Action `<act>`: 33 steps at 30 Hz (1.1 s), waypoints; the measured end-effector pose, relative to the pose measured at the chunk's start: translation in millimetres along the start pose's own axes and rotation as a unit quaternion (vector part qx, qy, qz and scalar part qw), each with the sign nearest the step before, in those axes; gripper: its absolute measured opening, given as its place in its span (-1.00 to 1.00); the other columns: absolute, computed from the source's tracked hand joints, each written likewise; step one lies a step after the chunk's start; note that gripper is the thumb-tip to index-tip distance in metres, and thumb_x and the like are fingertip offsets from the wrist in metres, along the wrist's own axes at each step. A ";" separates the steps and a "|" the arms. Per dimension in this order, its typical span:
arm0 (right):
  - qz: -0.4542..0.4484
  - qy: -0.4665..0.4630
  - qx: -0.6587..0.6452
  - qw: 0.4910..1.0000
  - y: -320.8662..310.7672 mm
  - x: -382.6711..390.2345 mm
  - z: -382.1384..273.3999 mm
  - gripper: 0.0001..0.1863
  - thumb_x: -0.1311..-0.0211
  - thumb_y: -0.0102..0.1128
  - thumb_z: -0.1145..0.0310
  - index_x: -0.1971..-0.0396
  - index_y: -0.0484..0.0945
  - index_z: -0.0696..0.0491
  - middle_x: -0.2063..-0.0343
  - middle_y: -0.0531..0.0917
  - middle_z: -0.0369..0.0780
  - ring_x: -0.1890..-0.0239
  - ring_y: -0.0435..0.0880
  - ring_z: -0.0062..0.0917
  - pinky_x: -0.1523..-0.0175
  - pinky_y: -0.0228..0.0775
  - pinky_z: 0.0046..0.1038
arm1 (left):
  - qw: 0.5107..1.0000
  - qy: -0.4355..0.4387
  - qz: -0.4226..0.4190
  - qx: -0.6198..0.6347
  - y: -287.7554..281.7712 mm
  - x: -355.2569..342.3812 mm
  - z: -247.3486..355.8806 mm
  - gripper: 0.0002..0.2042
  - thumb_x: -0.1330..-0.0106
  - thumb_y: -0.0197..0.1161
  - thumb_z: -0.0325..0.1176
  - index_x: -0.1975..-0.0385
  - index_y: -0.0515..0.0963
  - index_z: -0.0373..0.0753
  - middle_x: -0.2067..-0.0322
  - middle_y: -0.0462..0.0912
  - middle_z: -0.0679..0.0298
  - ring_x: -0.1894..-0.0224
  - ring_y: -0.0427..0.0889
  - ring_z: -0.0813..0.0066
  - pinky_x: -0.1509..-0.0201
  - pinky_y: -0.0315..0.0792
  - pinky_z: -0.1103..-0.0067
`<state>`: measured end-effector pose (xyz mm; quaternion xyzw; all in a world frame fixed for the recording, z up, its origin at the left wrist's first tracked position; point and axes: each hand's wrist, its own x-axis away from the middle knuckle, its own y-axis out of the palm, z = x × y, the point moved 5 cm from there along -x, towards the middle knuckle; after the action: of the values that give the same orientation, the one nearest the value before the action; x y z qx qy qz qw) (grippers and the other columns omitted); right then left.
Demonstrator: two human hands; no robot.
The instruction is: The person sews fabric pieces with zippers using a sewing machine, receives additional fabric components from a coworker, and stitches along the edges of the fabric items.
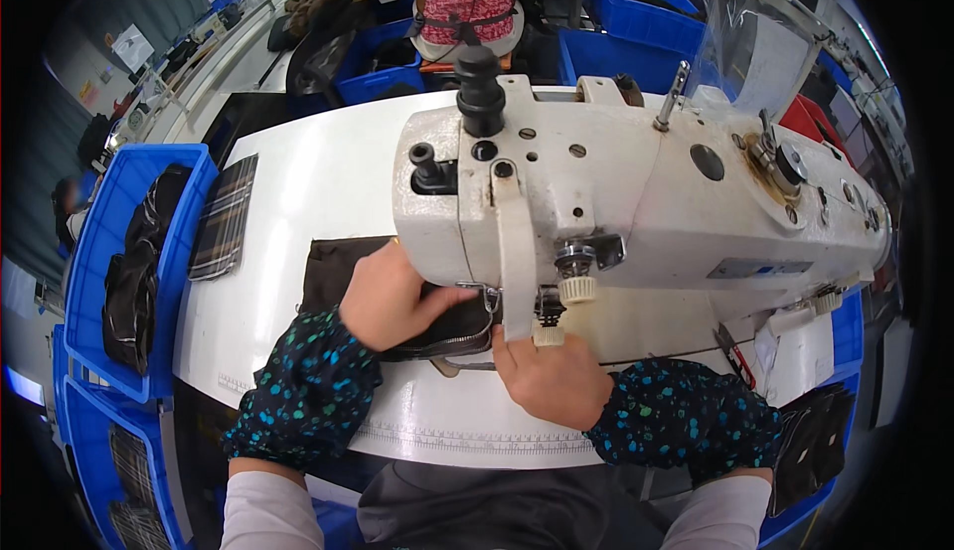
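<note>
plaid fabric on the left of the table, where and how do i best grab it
Probably pinch its right edge, coming from the right: the plaid fabric lies flat, that edge faces the white tabletop, and the blue bin crowds its left.

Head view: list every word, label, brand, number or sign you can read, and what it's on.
None can be read.
Label on the sewing machine: too small.
Ruler strip along the near edge of the white table: graduations show, any figures too small.
White sheet at upper left: any print too blurred.
</note>
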<state>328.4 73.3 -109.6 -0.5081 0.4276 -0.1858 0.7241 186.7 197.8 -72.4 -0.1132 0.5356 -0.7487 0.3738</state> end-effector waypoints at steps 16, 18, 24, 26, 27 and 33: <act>0.016 0.061 -0.042 0.997 3.7 1.6 9.6 -0.68 -0.08 0.20 0.42 0.12 0.66 0.10 0.70 0.54 -0.28 0.66 0.60 -0.44 0.57 0.40 -0.39 | 0.988 0.145 -0.054 -0.019 10.9 31.7 27.1 -0.74 -0.14 0.33 -0.44 0.16 0.65 -0.02 0.13 0.60 0.43 0.06 0.64 0.40 0.30 0.61 0.52; 0.010 0.054 -0.056 0.997 4.6 1.8 7.8 -0.66 -0.08 0.20 0.42 0.10 0.65 0.12 0.70 0.54 -0.28 0.66 0.60 -0.44 0.57 0.40 -0.40 | 0.982 0.166 -0.058 -0.068 16.0 35.1 32.7 -0.66 -0.02 0.35 -0.43 0.15 0.67 0.01 0.15 0.55 0.47 -0.02 0.58 0.47 0.32 0.61 0.56; 0.028 0.065 -0.064 0.995 5.8 -3.7 9.4 -0.70 -0.12 0.18 0.43 0.12 0.66 0.13 0.69 0.54 -0.28 0.65 0.60 -0.41 0.57 0.41 -0.34 | 0.988 0.130 -0.037 -0.078 15.7 31.2 21.5 -0.64 0.00 0.32 -0.46 0.14 0.68 0.00 0.15 0.60 0.43 0.03 0.63 0.38 0.27 0.62 0.51; -0.010 0.077 -0.091 0.993 8.0 -8.3 11.7 -0.78 -0.09 0.18 0.42 0.25 0.67 0.08 0.66 0.55 -0.25 0.61 0.62 -0.38 0.55 0.43 -0.32 | 0.989 0.114 -0.045 -0.087 13.3 26.5 16.9 -0.62 0.01 0.31 -0.48 0.13 0.68 0.00 0.15 0.61 0.42 0.04 0.63 0.35 0.26 0.62 0.48; -0.012 0.084 -0.082 0.993 5.6 -7.1 12.3 -0.78 -0.09 0.18 0.42 0.25 0.67 0.08 0.66 0.55 -0.25 0.61 0.62 -0.38 0.55 0.43 -0.32 | 0.989 0.100 -0.051 -0.091 14.5 22.3 15.1 -0.60 0.02 0.29 -0.50 0.12 0.69 0.00 0.15 0.62 0.40 0.06 0.64 0.31 0.25 0.62 0.45; 0.042 0.073 -0.125 0.989 15.3 -1.5 13.8 -0.75 -0.11 0.15 0.39 0.23 0.63 0.17 0.73 0.51 -0.24 0.67 0.60 -0.36 0.58 0.39 -0.27 | 0.982 0.132 0.027 -0.129 19.8 23.0 10.7 -0.56 0.10 0.26 -0.55 0.18 0.74 0.06 0.28 0.70 0.26 0.25 0.68 0.18 0.24 0.61 0.36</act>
<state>336.2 88.7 -121.1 -0.5615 0.5204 -0.1368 0.6286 185.5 171.6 -91.0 -0.0466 0.6753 -0.6712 0.3023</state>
